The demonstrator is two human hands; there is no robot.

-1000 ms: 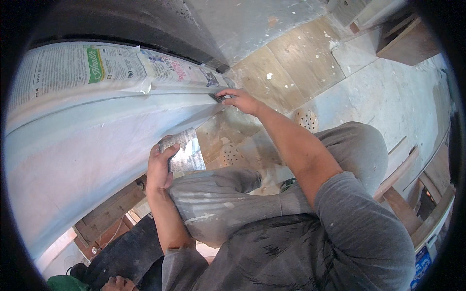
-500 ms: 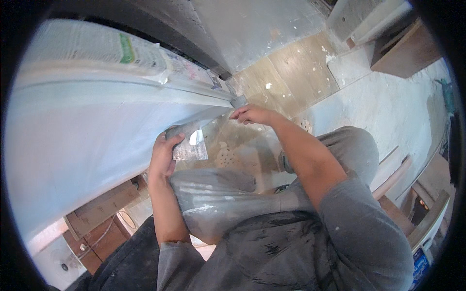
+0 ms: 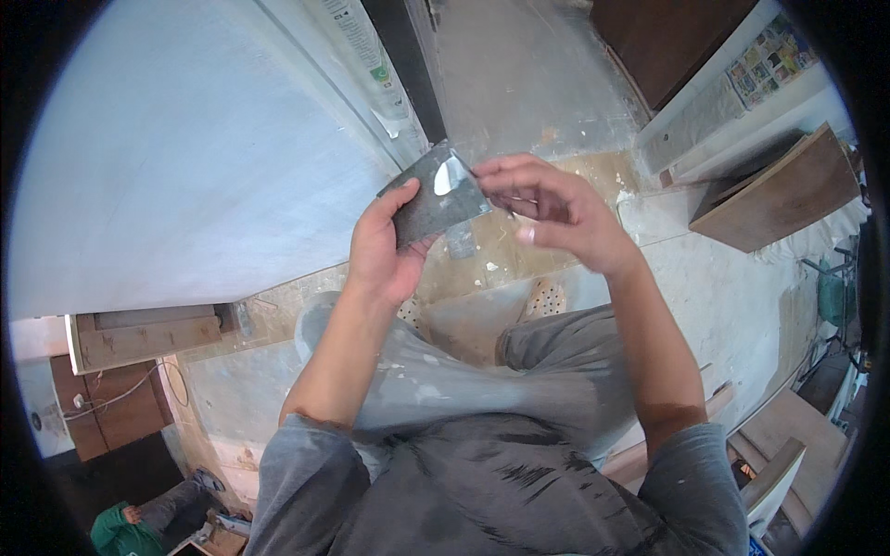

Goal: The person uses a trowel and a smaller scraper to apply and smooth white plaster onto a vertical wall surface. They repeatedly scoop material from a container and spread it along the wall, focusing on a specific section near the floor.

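Note:
My left hand grips a dark, flat rectangular plate by its left edge, thumb on top and fingers beneath. A glossy white dab of paste lies near the plate's far edge. At the right edge of the plate is my right hand, its fingers curled and slightly smeared by motion. A thin dark edge shows by those fingers, but I cannot tell what it belongs to. Beyond the plate, the pale smooth panel ends in a narrow side with printed paper along it.
My perforated shoes rest on the paint-spotted floor. A brown wooden box stands to the right, with loose boards nearer. A drawer-like wooden piece is at left. A person in green is at the lower left.
My view has turned, and the panel now stands more upright in it. My right hand has come from the panel's end to the plate, which my left hand has raised.

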